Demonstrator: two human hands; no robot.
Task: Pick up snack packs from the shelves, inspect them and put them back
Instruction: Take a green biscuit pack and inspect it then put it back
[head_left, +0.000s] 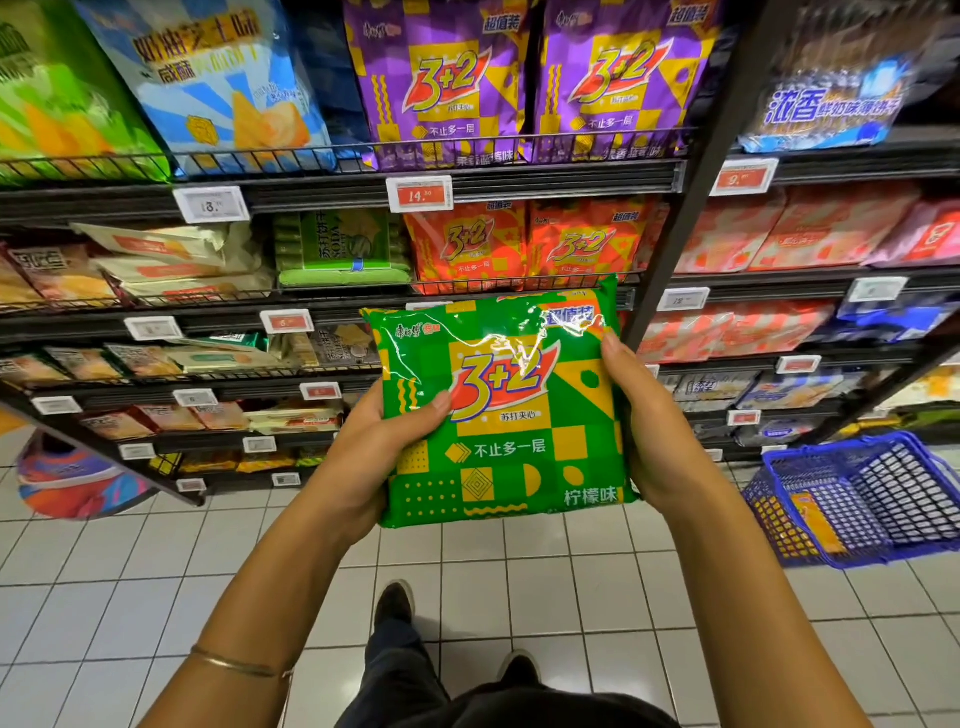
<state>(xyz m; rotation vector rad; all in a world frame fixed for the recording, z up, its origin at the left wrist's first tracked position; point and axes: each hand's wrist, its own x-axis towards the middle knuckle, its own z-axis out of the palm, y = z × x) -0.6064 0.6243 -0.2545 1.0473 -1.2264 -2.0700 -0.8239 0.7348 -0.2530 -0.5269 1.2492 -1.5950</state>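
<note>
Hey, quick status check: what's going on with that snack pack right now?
Left hand and right hand both grip the green snack pack, front side up. Held off the shelves. Nothing in the way.

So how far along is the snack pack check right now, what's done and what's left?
Picking up looks done: the green plastic 3+2 cracker pack is off the shelves, gripped by the left hand and right hand. Inspection is in hand, with the printed front facing the camera. Putting it back on the black wire shelves is left. Whether other packs were already checked cannot be told.
</note>
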